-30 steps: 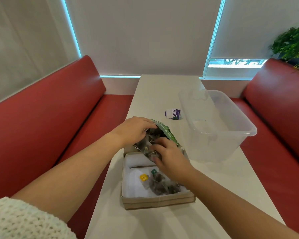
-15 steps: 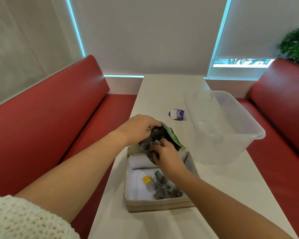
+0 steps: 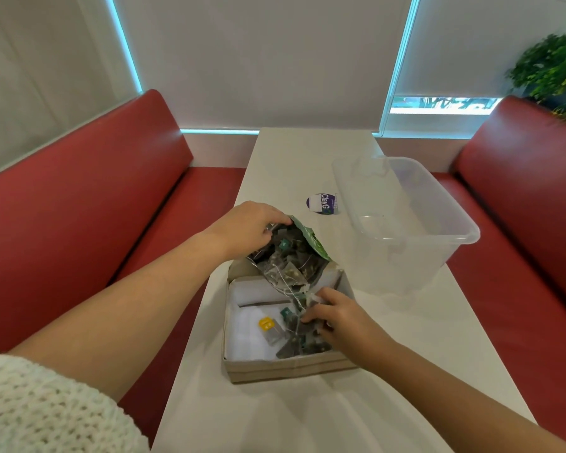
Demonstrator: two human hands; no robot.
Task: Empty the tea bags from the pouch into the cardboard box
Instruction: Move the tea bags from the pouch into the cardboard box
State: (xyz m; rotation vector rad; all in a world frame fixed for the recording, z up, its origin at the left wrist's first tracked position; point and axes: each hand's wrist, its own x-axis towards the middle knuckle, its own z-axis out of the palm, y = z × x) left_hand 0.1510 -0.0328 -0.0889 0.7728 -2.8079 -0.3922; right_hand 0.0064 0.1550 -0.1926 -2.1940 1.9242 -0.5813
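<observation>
Left hand pinches the upper rim of the pouch, holding it tipped, mouth down over the far end of the cardboard box. Tea bags fill the pouch mouth. Right hand, fingers curled on tea bags inside the box. Clear plastic tub just right.

Both forearms are bare from elbow to wrist. The left hand and right hand wear no gloves, rings or watch. A cream chunky-knit sleeve covers the left upper arm.
</observation>
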